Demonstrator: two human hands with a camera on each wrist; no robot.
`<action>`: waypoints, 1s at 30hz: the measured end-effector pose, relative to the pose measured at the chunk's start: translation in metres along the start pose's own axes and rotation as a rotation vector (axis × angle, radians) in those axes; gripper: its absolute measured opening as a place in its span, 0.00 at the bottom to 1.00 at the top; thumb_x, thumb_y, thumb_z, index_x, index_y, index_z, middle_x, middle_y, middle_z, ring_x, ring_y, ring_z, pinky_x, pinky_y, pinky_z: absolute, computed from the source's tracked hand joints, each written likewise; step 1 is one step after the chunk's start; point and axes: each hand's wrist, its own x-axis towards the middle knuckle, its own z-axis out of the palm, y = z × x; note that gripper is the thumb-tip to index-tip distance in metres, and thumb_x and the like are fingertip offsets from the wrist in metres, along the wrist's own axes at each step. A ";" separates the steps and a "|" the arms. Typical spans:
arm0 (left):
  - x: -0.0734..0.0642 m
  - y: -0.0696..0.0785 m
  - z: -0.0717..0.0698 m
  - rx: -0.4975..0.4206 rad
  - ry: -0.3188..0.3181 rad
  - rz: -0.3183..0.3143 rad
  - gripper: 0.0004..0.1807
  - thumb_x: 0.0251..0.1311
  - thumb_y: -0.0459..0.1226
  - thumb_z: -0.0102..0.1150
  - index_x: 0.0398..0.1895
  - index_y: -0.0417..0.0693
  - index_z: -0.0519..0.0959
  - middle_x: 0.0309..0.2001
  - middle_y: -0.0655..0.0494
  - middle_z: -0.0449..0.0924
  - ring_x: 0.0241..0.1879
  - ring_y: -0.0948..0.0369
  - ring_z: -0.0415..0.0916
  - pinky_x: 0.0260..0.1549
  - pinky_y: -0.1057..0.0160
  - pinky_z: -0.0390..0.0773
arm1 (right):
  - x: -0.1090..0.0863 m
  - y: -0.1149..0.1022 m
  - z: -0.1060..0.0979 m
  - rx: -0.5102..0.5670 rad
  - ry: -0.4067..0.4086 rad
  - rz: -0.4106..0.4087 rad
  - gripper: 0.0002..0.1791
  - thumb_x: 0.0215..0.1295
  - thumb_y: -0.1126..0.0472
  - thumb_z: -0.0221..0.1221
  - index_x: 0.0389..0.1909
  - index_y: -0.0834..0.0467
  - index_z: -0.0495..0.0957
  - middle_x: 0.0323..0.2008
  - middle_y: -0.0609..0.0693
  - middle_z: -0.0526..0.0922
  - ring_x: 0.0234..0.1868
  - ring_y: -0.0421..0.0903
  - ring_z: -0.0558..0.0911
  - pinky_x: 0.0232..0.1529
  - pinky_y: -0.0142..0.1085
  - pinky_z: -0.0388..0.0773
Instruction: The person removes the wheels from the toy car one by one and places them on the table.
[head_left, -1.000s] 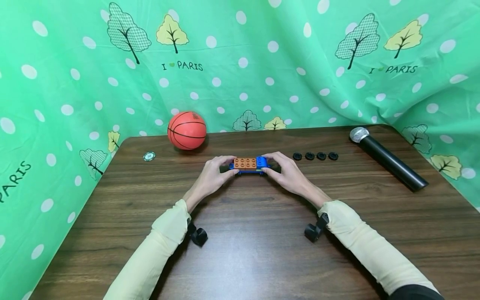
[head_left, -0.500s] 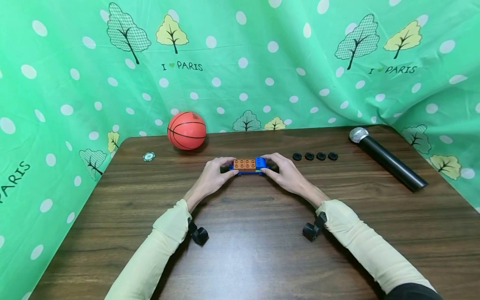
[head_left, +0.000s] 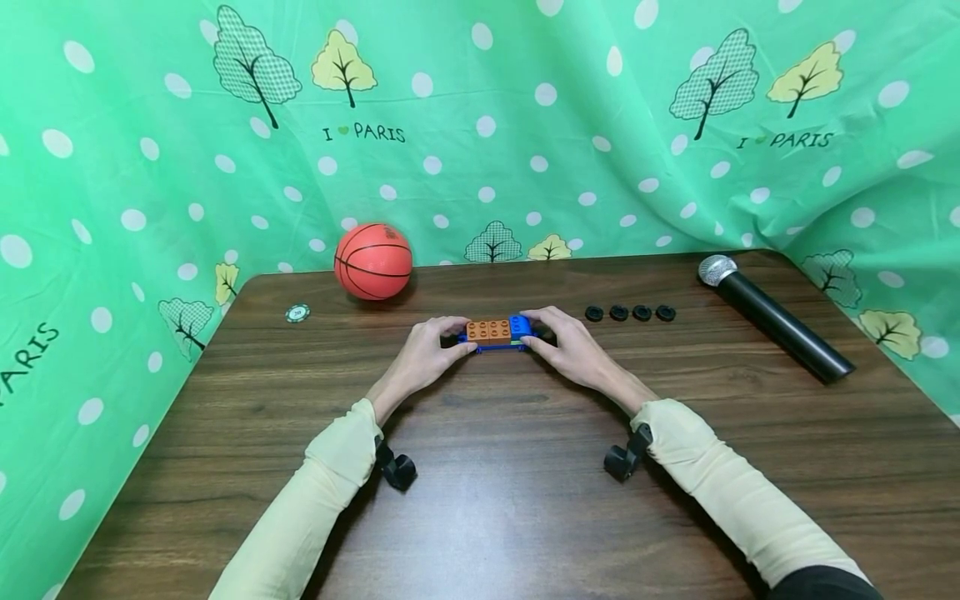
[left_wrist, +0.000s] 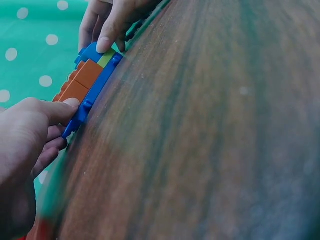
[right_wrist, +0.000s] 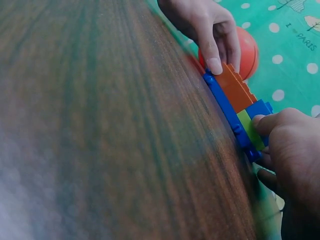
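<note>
A toy truck built of blocks sits mid-table between both hands, with orange bricks (head_left: pixel 489 332) on a blue base (left_wrist: pixel 95 95). At its right end a blue brick (head_left: pixel 519 327) stands over a lime green brick (right_wrist: pixel 249 129). My left hand (head_left: pixel 424 353) pinches the orange end, its thumb on the near side and fingers round the far side. The right hand (head_left: pixel 573 348) pinches the blue end in the same manner, thumb against the lime green and blue bricks. Fingers behind the truck are partly hidden. No wheels show on the base.
Several black toy wheels (head_left: pixel 618 313) lie in a row right of the truck. Further right is a microphone (head_left: pixel 783 321). A small red basketball (head_left: pixel 373 261) and a poker chip (head_left: pixel 297 313) are at the back left. A green curtain (head_left: pixel 480 167) hangs behind the table.
Both hands keep their hold on the block truck. The truck and the hands have shifted very slightly toward the near side and left in the head view.
</note>
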 end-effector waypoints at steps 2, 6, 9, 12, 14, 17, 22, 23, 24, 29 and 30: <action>0.000 0.000 0.000 0.000 0.000 0.000 0.24 0.67 0.39 0.70 0.62 0.37 0.80 0.55 0.45 0.84 0.55 0.52 0.79 0.58 0.50 0.76 | 0.000 0.000 0.000 -0.004 0.000 0.000 0.25 0.74 0.63 0.63 0.68 0.66 0.73 0.57 0.63 0.79 0.51 0.55 0.82 0.46 0.49 0.80; 0.000 0.000 0.000 -0.007 0.003 0.005 0.23 0.66 0.38 0.70 0.61 0.37 0.81 0.54 0.45 0.85 0.54 0.52 0.80 0.57 0.51 0.77 | 0.000 0.001 0.000 -0.012 -0.004 0.007 0.25 0.74 0.63 0.62 0.68 0.66 0.73 0.56 0.63 0.79 0.50 0.55 0.81 0.46 0.49 0.80; 0.000 0.000 0.001 -0.017 0.004 0.008 0.22 0.66 0.38 0.71 0.60 0.37 0.81 0.53 0.45 0.85 0.54 0.53 0.81 0.56 0.52 0.78 | 0.000 0.001 -0.001 -0.014 -0.011 0.019 0.25 0.75 0.63 0.62 0.69 0.66 0.73 0.55 0.62 0.79 0.50 0.55 0.81 0.46 0.50 0.80; 0.001 0.000 0.001 -0.024 0.002 0.005 0.22 0.66 0.38 0.71 0.60 0.37 0.81 0.53 0.45 0.85 0.53 0.53 0.81 0.56 0.52 0.78 | 0.000 0.000 -0.001 -0.015 -0.019 0.031 0.26 0.74 0.63 0.63 0.69 0.66 0.72 0.55 0.62 0.79 0.51 0.55 0.81 0.46 0.50 0.80; 0.001 0.000 0.001 -0.029 -0.001 -0.001 0.23 0.65 0.38 0.71 0.60 0.37 0.81 0.53 0.45 0.85 0.53 0.53 0.81 0.57 0.52 0.78 | 0.000 0.000 -0.001 -0.017 -0.021 0.036 0.27 0.74 0.63 0.63 0.70 0.66 0.72 0.55 0.62 0.79 0.52 0.56 0.82 0.46 0.50 0.80; 0.001 0.000 0.000 -0.038 -0.005 -0.012 0.24 0.65 0.38 0.71 0.61 0.37 0.80 0.53 0.45 0.84 0.53 0.53 0.81 0.57 0.52 0.78 | 0.001 0.000 -0.001 -0.020 -0.022 0.041 0.27 0.75 0.62 0.62 0.70 0.66 0.71 0.55 0.62 0.79 0.52 0.56 0.81 0.46 0.51 0.80; 0.001 0.001 -0.001 -0.042 -0.011 -0.016 0.25 0.65 0.39 0.71 0.62 0.36 0.80 0.54 0.44 0.84 0.54 0.53 0.81 0.57 0.51 0.78 | 0.001 0.000 -0.002 -0.015 -0.020 0.050 0.28 0.74 0.62 0.63 0.70 0.66 0.71 0.55 0.63 0.79 0.53 0.57 0.81 0.47 0.51 0.79; 0.001 0.001 -0.001 -0.041 -0.012 -0.016 0.25 0.65 0.39 0.71 0.62 0.36 0.80 0.54 0.44 0.84 0.54 0.53 0.81 0.57 0.51 0.78 | 0.000 -0.001 -0.002 -0.014 -0.020 0.051 0.28 0.74 0.62 0.63 0.70 0.66 0.71 0.55 0.63 0.79 0.53 0.57 0.81 0.48 0.51 0.79; 0.000 0.001 -0.001 -0.041 -0.012 -0.014 0.25 0.65 0.39 0.71 0.62 0.36 0.79 0.54 0.44 0.84 0.54 0.53 0.81 0.57 0.52 0.78 | 0.000 -0.001 -0.002 -0.013 -0.019 0.052 0.28 0.74 0.62 0.63 0.71 0.66 0.71 0.55 0.62 0.79 0.53 0.57 0.81 0.48 0.51 0.79; 0.000 0.001 -0.002 -0.043 -0.009 -0.015 0.26 0.65 0.40 0.71 0.63 0.37 0.79 0.54 0.44 0.84 0.54 0.52 0.80 0.58 0.51 0.77 | -0.002 0.001 -0.004 -0.014 -0.001 0.044 0.28 0.73 0.62 0.64 0.70 0.66 0.71 0.56 0.62 0.79 0.54 0.57 0.81 0.49 0.51 0.79; 0.000 0.001 -0.002 -0.044 -0.009 -0.016 0.27 0.65 0.40 0.71 0.63 0.37 0.79 0.54 0.44 0.84 0.54 0.53 0.80 0.58 0.51 0.77 | -0.002 0.001 -0.004 -0.012 0.004 0.039 0.28 0.73 0.62 0.64 0.70 0.67 0.71 0.56 0.62 0.79 0.54 0.57 0.81 0.50 0.51 0.79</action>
